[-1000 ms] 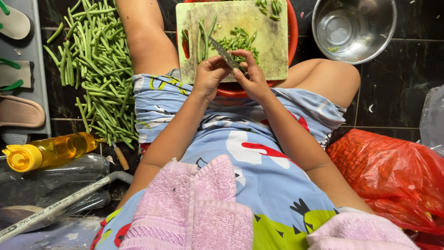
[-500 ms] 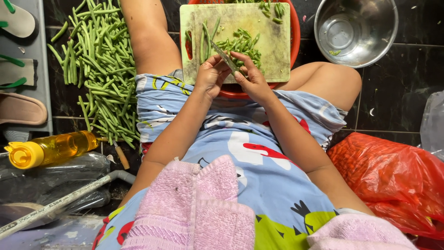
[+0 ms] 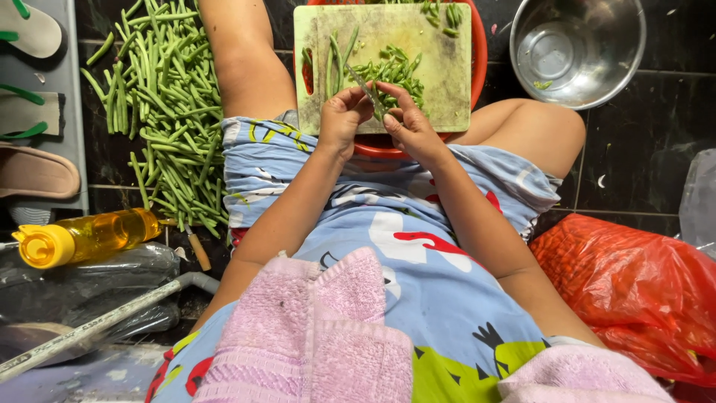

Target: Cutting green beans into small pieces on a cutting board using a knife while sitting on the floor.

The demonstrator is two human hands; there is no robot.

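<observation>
From the head view, the cutting board [image 3: 440, 82] lies across a red basin [image 3: 479, 56] in front of the seated person's lap, and both hands meet at the board's near edge. The left hand [image 3: 343, 119] curls its fingers closed around a knife [image 3: 365, 89] whose blade angles out over the board, while the right hand [image 3: 409, 127] pinches a green bean [image 3: 380, 112] just beside the blade. Chopped bean pieces [image 3: 391, 71] sit mid-board beyond the hands, whole beans [image 3: 168, 112] are heaped on the floor left of the board, a steel bowl [image 3: 578, 48] stands to its right, and a yellow bottle [image 3: 86, 237] lies well apart to the near left.
</observation>
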